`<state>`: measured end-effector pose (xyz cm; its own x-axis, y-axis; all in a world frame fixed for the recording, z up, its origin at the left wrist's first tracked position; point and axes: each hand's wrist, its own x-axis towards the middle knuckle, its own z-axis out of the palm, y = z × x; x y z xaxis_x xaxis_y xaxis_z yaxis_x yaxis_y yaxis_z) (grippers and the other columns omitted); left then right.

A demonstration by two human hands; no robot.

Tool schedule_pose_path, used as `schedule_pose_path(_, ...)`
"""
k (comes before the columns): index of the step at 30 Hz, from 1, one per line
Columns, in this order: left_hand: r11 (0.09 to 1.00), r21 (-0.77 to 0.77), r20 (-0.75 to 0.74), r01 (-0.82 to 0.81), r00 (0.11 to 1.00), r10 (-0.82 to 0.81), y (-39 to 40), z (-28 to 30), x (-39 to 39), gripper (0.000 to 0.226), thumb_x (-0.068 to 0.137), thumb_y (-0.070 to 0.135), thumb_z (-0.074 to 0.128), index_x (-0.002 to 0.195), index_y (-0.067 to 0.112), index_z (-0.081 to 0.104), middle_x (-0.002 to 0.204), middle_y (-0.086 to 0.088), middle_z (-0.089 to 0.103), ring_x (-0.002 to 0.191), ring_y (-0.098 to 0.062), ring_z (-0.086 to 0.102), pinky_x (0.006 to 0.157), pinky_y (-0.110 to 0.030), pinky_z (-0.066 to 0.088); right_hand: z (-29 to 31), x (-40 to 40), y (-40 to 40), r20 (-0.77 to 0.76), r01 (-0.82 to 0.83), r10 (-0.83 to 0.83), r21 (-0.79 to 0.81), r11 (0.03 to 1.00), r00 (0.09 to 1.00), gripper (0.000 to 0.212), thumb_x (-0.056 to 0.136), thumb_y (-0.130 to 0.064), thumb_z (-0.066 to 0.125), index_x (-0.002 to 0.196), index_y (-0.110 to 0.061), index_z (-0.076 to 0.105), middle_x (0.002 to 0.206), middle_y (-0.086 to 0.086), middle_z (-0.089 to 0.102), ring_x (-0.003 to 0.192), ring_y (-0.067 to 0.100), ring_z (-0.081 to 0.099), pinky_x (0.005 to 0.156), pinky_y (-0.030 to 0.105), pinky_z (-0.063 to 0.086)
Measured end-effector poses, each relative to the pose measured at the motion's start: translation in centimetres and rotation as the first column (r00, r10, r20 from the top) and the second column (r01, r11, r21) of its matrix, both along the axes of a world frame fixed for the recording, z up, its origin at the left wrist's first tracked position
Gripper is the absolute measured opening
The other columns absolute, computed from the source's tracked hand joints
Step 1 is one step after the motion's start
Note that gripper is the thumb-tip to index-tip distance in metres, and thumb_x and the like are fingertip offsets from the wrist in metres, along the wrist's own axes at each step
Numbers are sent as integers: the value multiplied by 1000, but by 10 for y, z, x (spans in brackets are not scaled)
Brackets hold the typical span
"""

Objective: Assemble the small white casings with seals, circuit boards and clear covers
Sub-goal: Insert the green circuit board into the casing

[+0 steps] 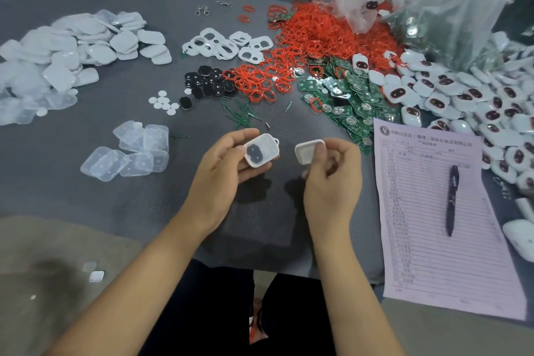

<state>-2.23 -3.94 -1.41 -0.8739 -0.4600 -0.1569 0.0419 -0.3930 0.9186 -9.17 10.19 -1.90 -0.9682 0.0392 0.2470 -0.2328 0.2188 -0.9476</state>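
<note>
Head view: left hand (222,162) curled around a small white rectangular plastic casing (261,150), open face up, dark oval insert visible inside. Right hand (332,170) pinching a second white shell half (309,150) at its edge, just beside the first, not touching. Both above the grey table (86,182). Advice: square the corners, align the loop end, then press evenly until seated.
</note>
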Motion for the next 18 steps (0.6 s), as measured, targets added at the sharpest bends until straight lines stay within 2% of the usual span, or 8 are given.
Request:
schedule_pose_path(3,1000,-28,-9,-5,1000,5,1,-1,-1,31,109,0,38,125,9,63,122,-12,74,115,-27,72,88,-29,60,4,2,1,87,-84,108,-245,966,990,14,103,-5,59,108,-18,59,89,2,75,73,19,76,50,27,56)
schedule_pose_path(6,993,-121,-33,3,999,-7,2,-2,1,26,106,0,51,128,7,62,116,-4,76,113,-19,72,86,-24,59,5,1,1,75,-127,145,-202,971,987,8,103,-13,63,108,-19,68,87,3,78,56,17,70,46,24,49)
schedule_pose_path(8,989,-146,-39,7,999,-13,2,-3,2,25,103,0,56,127,4,63,114,-4,76,111,-19,72,86,-24,59,4,1,0,62,-142,155,-171,975,986,6,103,-16,64,105,-19,69,84,2,77,48,16,64,45,21,45)
schedule_pose_path(11,986,-166,-44,7,999,-15,3,-1,4,19,101,0,60,119,5,65,111,-6,76,110,-25,72,84,-26,60,3,1,0,47,-120,129,-171,978,991,6,103,-16,63,102,-18,69,80,1,74,51,12,59,51,21,45)
schedule_pose_path(14,984,-177,-49,15,999,-24,3,2,6,13,101,-3,59,114,1,59,111,-12,76,105,-32,75,81,-28,60,2,-1,1,46,-107,114,-142,984,992,10,104,-17,63,104,-14,72,79,3,72,59,9,58,58,26,47)
schedule_pose_path(18,996,-89,-46,25,999,-29,3,4,5,12,105,-4,45,108,8,45,107,-13,78,93,-33,78,75,-28,62,0,-2,2,63,-90,101,-160,983,993,14,104,-17,62,111,-22,72,71,-3,69,53,11,62,44,24,48)
